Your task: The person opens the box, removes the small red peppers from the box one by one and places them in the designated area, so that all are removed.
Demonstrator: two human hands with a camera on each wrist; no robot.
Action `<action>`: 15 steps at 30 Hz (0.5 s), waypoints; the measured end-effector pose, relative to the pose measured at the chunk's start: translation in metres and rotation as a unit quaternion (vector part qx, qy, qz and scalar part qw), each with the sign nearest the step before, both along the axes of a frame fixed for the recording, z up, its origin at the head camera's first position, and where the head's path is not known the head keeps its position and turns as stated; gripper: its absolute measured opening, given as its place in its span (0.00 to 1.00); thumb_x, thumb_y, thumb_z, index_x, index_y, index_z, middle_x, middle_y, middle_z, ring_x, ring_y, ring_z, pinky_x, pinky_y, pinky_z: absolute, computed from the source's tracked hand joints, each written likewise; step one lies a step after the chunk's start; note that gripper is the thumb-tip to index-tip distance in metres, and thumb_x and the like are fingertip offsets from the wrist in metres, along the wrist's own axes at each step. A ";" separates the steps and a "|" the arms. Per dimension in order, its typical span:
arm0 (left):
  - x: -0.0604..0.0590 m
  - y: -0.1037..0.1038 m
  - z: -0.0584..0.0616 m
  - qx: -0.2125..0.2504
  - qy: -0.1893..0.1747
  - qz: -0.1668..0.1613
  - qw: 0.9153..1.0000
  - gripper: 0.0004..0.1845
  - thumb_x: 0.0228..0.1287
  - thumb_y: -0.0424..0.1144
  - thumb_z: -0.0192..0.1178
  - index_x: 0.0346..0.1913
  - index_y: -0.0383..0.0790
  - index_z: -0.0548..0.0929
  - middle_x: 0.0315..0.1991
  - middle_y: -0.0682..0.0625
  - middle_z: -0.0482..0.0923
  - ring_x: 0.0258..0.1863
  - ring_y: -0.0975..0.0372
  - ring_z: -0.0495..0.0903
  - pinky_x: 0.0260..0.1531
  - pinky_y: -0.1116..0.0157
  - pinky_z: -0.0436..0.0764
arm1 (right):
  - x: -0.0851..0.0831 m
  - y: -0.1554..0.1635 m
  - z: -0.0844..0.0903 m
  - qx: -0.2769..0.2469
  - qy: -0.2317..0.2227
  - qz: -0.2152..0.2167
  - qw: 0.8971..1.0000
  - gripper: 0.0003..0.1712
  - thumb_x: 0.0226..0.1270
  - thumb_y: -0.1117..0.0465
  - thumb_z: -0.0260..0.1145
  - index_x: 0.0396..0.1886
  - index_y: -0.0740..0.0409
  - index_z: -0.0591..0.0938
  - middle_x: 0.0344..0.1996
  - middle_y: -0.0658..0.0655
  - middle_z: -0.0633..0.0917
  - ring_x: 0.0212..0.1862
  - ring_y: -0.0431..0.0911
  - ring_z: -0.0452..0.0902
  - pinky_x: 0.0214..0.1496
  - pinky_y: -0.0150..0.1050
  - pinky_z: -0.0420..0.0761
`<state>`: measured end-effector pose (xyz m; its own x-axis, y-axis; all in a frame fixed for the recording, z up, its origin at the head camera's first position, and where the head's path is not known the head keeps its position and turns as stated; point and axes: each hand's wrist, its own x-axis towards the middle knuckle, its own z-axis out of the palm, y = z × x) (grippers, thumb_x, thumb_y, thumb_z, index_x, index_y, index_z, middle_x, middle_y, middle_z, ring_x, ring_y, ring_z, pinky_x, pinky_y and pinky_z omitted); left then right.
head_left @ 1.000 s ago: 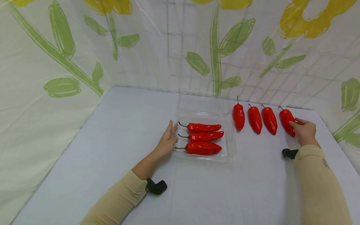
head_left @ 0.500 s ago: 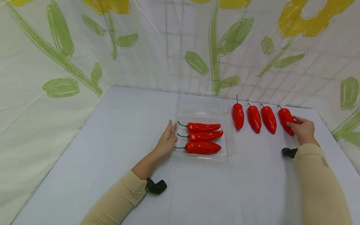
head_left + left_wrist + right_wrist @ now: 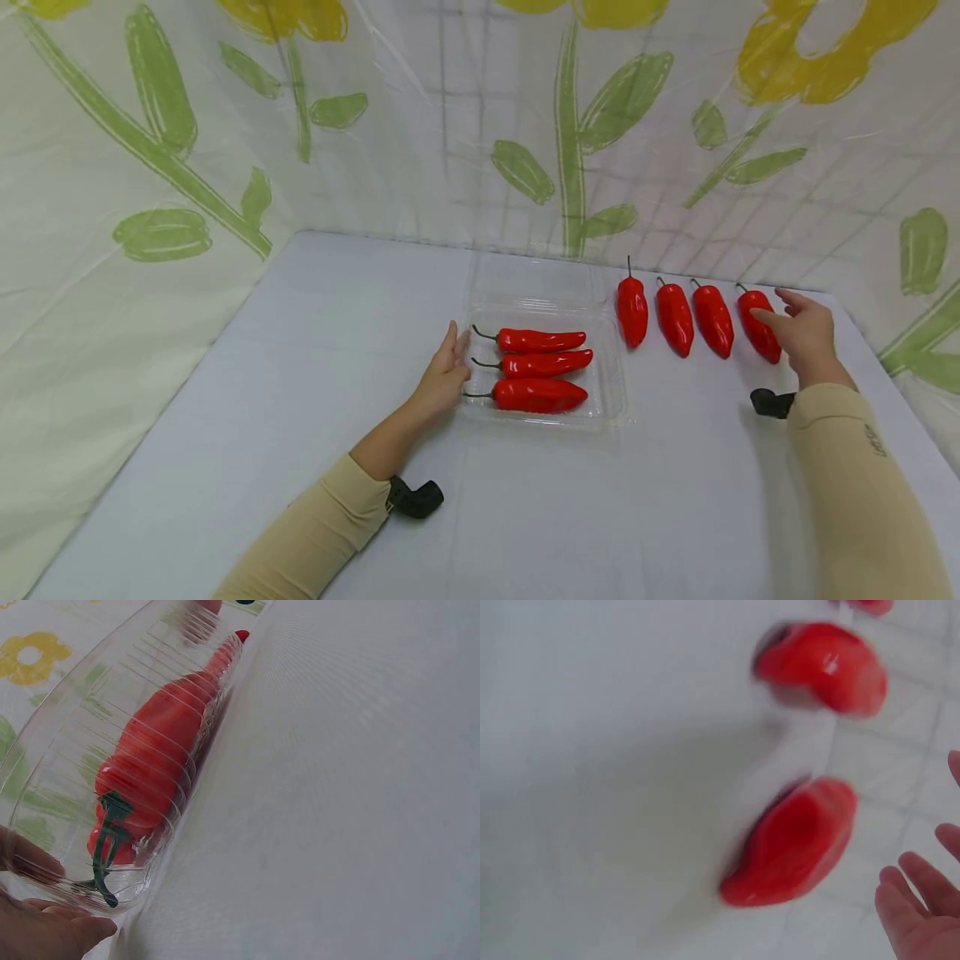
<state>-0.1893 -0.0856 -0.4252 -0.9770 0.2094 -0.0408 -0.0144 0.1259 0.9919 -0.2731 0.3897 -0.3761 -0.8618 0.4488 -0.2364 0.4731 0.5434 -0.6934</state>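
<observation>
Resting against the left wall of a clear tray [image 3: 613,392], the left hand [image 3: 444,372] lies flat with straight fingers, steadying it and holding nothing. The tray sits near the middle of a white tabletop [image 3: 262,400], its open lid lying back toward the far side. Inside it, three red peppers [image 3: 542,365] lie side by side, stems pointing left. The left wrist view shows the nearest of them through the ribbed plastic wall, with the hand's fingertips [image 3: 45,930] touching the outside of the tray.

To the right of the tray, four more peppers [image 3: 675,317] stand in a row on the tabletop, stems pointing away, each apart from the next. The right hand [image 3: 802,333] hovers at the rightmost pepper [image 3: 757,333], fingers spread and relaxed, gripping nothing; the blurred right wrist view shows its fingers [image 3: 919,900] just beside that pepper [image 3: 795,840], not around it.

Judging by the layout, the packing looks a little under half done: three peppers are in the tray, four wait outside, and the lid is not closed. A flower-patterned sheet [image 3: 150,125] hangs behind the tabletop.
</observation>
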 end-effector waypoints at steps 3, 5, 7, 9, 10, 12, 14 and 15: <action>0.000 0.000 -0.001 0.001 0.001 0.000 1.000 0.40 0.58 0.22 0.36 0.72 0.32 0.33 0.74 0.39 0.45 0.74 0.53 0.43 0.71 0.54 0.44 | 0.002 -0.015 0.007 0.021 0.010 0.033 0.999 0.43 0.63 0.40 0.55 0.74 0.44 0.50 0.73 0.67 0.48 0.71 0.65 0.45 0.59 0.62 0.68; 0.000 0.000 -0.001 0.005 0.003 -0.004 1.000 0.40 0.58 0.22 0.36 0.72 0.32 0.33 0.74 0.39 0.44 0.74 0.52 0.43 0.71 0.53 0.44 | 0.005 -0.025 0.013 0.040 0.008 0.060 0.997 0.44 0.63 0.42 0.56 0.74 0.47 0.49 0.72 0.69 0.48 0.71 0.67 0.44 0.59 0.62 0.69; 0.000 0.000 -0.002 0.015 0.008 -0.008 1.000 0.41 0.57 0.21 0.36 0.72 0.31 0.32 0.74 0.38 0.44 0.74 0.52 0.42 0.71 0.53 0.43 | 0.008 -0.032 0.019 0.056 0.001 0.088 0.995 0.45 0.63 0.43 0.57 0.74 0.50 0.49 0.71 0.72 0.47 0.70 0.70 0.44 0.57 0.64 0.69; 0.000 0.001 -0.002 0.027 0.011 -0.012 1.000 0.41 0.56 0.21 0.36 0.72 0.31 0.31 0.74 0.37 0.43 0.74 0.52 0.42 0.71 0.54 0.43 | 0.010 -0.039 0.024 0.078 -0.006 0.114 0.990 0.46 0.62 0.43 0.58 0.74 0.51 0.48 0.70 0.74 0.47 0.69 0.71 0.44 0.55 0.65 0.70; 0.000 0.001 -0.002 0.031 0.011 -0.013 0.999 0.41 0.55 0.20 0.36 0.72 0.31 0.31 0.74 0.37 0.43 0.74 0.52 0.41 0.71 0.54 0.43 | 0.011 -0.042 0.027 0.088 -0.007 0.125 0.988 0.47 0.62 0.43 0.58 0.74 0.52 0.48 0.70 0.75 0.48 0.68 0.72 0.44 0.55 0.65 0.70; 0.000 0.000 -0.002 0.039 0.014 -0.013 0.999 0.42 0.54 0.20 0.36 0.72 0.31 0.31 0.74 0.37 0.42 0.74 0.52 0.41 0.71 0.55 0.42 | 0.013 -0.050 0.031 0.098 -0.002 0.150 0.984 0.46 0.62 0.42 0.58 0.74 0.54 0.49 0.69 0.76 0.49 0.68 0.72 0.45 0.55 0.66 0.70; 0.000 -0.001 -0.002 0.037 0.013 -0.011 0.999 0.42 0.54 0.20 0.36 0.72 0.31 0.31 0.74 0.37 0.42 0.74 0.52 0.41 0.71 0.54 0.43 | 0.015 -0.060 0.036 0.105 0.003 0.173 0.979 0.46 0.62 0.43 0.58 0.73 0.55 0.51 0.68 0.76 0.52 0.66 0.72 0.47 0.54 0.65 0.71; 0.000 -0.001 -0.002 0.035 0.013 -0.010 0.999 0.42 0.54 0.20 0.36 0.72 0.31 0.31 0.74 0.37 0.42 0.74 0.52 0.41 0.71 0.55 0.43 | 0.016 -0.065 0.039 0.107 0.006 0.185 0.977 0.46 0.62 0.43 0.58 0.73 0.55 0.52 0.67 0.77 0.53 0.65 0.72 0.49 0.53 0.65 0.71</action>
